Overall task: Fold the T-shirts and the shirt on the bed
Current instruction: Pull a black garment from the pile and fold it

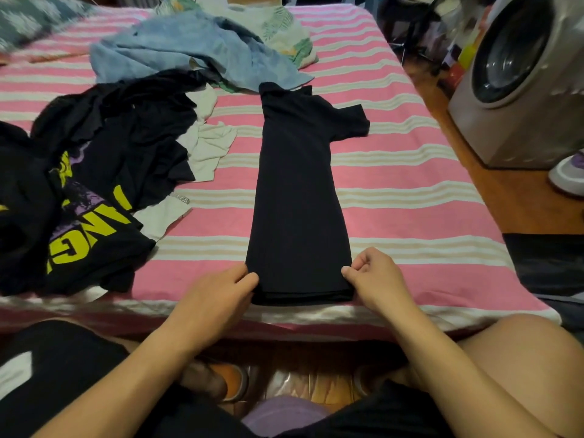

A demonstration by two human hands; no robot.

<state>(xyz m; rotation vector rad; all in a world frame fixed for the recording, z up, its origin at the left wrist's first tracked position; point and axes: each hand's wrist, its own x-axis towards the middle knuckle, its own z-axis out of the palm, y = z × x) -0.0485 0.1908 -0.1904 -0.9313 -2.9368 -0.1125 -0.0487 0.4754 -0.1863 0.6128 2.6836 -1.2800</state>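
A plain black T-shirt (297, 197) lies folded into a long narrow strip down the middle of the bed, with one sleeve sticking out to the right near its far end. My left hand (221, 292) pinches its near left corner at the hem. At the near right corner, my right hand (376, 276) pinches the hem between thumb and curled fingers. A black T-shirt with yellow and purple print (91, 222) lies crumpled at the left. Farther back lies a blue shirt (196, 49), bunched up, with a pale leaf-print garment (284, 33) behind it.
The bed has a pink and white striped sheet (410, 184). A white garment (205, 143) lies under the black pile at the left. A washing machine (521, 74) stands on the wooden floor to the right, with a shoe (568, 175) beside it. My knees are against the bed's near edge.
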